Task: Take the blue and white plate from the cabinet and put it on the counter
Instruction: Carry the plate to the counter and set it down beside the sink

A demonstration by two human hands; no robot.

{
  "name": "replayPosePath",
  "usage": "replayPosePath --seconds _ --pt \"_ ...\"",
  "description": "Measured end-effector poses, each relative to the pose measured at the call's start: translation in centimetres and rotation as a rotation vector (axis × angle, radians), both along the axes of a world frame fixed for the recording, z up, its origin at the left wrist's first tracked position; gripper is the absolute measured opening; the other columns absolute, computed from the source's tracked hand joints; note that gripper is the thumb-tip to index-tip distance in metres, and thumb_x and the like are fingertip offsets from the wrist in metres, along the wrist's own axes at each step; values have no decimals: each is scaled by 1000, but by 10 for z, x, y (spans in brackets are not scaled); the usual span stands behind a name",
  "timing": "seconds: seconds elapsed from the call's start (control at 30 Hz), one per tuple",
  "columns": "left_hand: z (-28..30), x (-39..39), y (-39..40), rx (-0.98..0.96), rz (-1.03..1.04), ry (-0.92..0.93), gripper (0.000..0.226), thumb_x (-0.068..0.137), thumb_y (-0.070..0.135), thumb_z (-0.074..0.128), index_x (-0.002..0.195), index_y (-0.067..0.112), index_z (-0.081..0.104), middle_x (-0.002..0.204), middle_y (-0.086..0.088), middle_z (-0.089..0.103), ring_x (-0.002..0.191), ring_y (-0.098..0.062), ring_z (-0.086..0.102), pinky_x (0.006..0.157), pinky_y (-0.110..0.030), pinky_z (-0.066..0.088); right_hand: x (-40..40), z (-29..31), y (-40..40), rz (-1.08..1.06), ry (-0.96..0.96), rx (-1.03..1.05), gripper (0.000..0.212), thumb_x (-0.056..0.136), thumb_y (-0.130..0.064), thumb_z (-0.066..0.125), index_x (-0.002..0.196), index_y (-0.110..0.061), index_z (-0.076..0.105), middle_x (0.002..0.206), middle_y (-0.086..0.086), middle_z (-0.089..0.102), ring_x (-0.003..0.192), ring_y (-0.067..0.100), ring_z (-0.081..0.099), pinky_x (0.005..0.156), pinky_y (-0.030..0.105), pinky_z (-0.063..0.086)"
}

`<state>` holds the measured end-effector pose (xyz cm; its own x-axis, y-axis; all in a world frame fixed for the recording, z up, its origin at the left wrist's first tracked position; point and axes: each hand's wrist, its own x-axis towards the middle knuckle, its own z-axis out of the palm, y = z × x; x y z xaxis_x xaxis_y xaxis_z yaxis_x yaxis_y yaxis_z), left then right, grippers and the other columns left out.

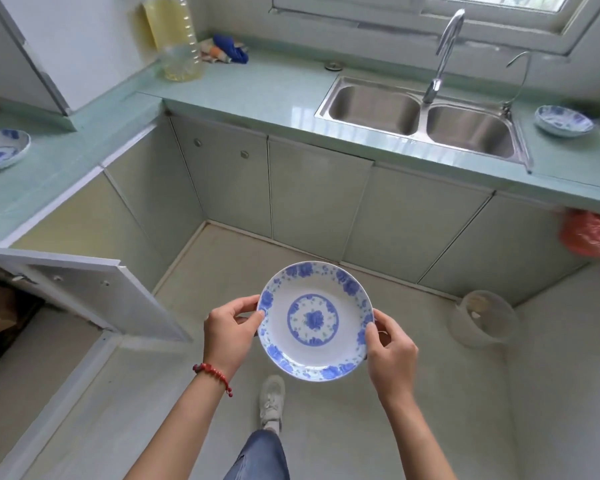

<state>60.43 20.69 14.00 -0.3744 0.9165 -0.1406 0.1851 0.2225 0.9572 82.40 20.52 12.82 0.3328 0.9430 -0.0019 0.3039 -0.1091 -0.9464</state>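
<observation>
A round white ceramic plate with blue flower print is held level in the air above the pale tiled floor, face up, well short of the counter. It is gripped at opposite edges: the left hand is closed on its left rim and the right hand on its right rim, thumbs laid on top. A red bead bracelet is worn on the left wrist.

Three blue-and-white plates are counted in all: the held one, a second lying on the pale green countertop at the far left, and a third lying on the counter just right of the sink. One stainless steel double-basin sink is set into the counter, with two taps behind it, a tall curved chrome tap and a thinner one.

A large clear plastic bottle of yellow oil stands in the back corner, with a blue cloth beside it. One white cabinet door stands open at the lower left. A translucent plastic bin sits on the floor at the right, and an orange plastic bag hangs under the counter edge. One white shoe and a denim-clad leg are seen below the plate. No writing can be read.
</observation>
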Motion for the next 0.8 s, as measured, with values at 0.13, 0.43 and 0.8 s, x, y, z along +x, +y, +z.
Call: replayPosePath --seconds 0.13,0.43,0.8 --pt "-3 -2 68 8 -16 0 22 75 -2 66 95 8 69 81 -3 71 63 -3 68 54 -17 56 -3 0 65 -21 9 19 23 82 -3 56 93 -18 68 78 -12 67 69 -4 60 56 6 45" --pt "8 -28 234 -11 -50 -18 21 76 1 66 93 12 70 84 2 72 75 -13 70 62 -25 60 -28 15 225 -54 -2 47 25 81 -4 58 89 -25 68 76 -15 68 67 0 61 56 6 45" --pt "9 -53 382 -16 40 -3 21 75 4 68 92 16 70 82 7 72 68 -4 68 62 -21 58 -51 15 390 38 -29 27 22 81 -8 59 92 -25 68 77 -17 68 72 -2 62 61 11 49"
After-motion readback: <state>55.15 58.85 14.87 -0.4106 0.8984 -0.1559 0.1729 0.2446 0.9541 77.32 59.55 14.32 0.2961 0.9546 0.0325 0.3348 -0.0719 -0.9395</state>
